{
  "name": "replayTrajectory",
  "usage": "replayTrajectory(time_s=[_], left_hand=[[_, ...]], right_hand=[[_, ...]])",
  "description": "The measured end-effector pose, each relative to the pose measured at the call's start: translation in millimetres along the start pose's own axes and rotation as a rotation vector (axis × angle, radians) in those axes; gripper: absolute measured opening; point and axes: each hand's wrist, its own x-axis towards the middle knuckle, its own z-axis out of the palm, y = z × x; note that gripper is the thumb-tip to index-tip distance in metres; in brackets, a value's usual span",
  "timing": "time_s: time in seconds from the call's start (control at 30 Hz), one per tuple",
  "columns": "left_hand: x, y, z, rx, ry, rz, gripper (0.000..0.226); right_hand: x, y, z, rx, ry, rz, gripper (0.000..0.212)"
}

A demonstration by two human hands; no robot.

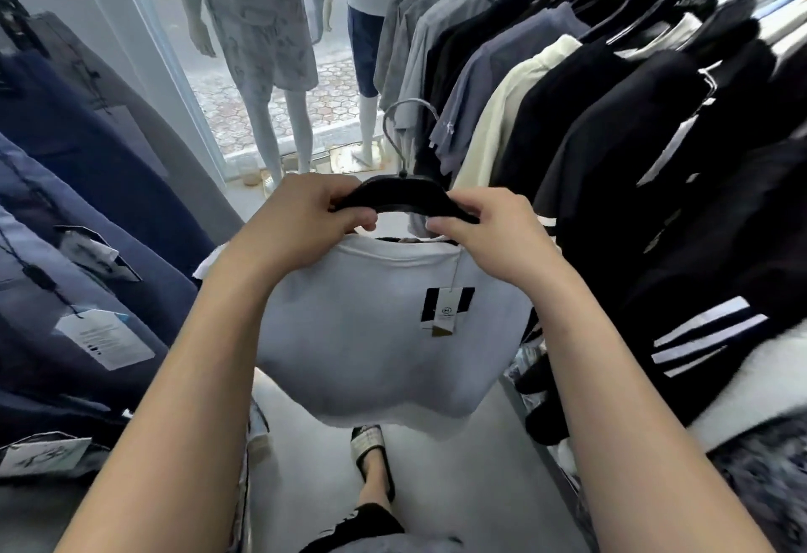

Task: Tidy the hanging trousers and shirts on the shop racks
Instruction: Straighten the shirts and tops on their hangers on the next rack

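Midway, by the look of it: both hands clamp the black hanger (404, 198), left hand (305, 220) and right hand (489, 233) at its ends; white shirt (371, 334) off the rail, held between the racks. Rehanging among the dark shirts (589, 115) remains; trousers (87, 203) at left look untouched.

Two white mannequins stand at the shop's glass front. The left mannequin (257, 28) wears a pale patterned shirt and matching shorts; the right mannequin (367, 28) wears a white top and dark blue shorts. Behind them lies a hexagon-tiled pavement (332, 93). A slippered foot (371, 456) rests on the pale grey floor (458, 487).
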Motion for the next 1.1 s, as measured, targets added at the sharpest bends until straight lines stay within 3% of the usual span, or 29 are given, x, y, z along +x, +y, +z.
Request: replayTrajectory(time_s=[0.13, 0.3, 0.53, 0.67, 0.8, 0.9, 1.1], left_hand=[[13.8, 25.1, 13.8, -0.067, 0.050, 0.078, 0.020], [33.1, 62.6, 27.0, -0.040, 0.048, 0.201, 0.006], [69.7, 113.1, 25.1, -0.045, -0.140, 0.481, 0.015], [108.2, 147.1, 39.8, -0.097, -0.060, 0.611, 0.007], [150.3, 180.0, 60.4, -0.139, -0.074, 0.582, 0.008], [174.4, 203.5, 79.4, -0.136, -0.064, 0.587, 0.011], [211.0, 233.4, 112.8, -0.348, -0.158, 0.529, 0.006]], right_hand=[[-9.1, 6.5, -27.3, 0.023, 0.128, 0.047, 0.011], [-17.7, 10.0, -63.9, -0.018, 0.274, 0.080, 0.009], [-3.1, 18.2, -119.7, -0.252, 0.475, 0.103, 0.029], [9.2, 13.7, -155.3, -0.429, 0.560, 0.207, 0.040], [17.7, 16.1, -183.3, -0.339, 0.644, 0.301, 0.043], [20.5, 22.6, -198.8, -0.390, 0.661, 0.325, 0.034], [14.6, 39.0, -208.4, -0.325, 0.723, 0.413, 0.023]])
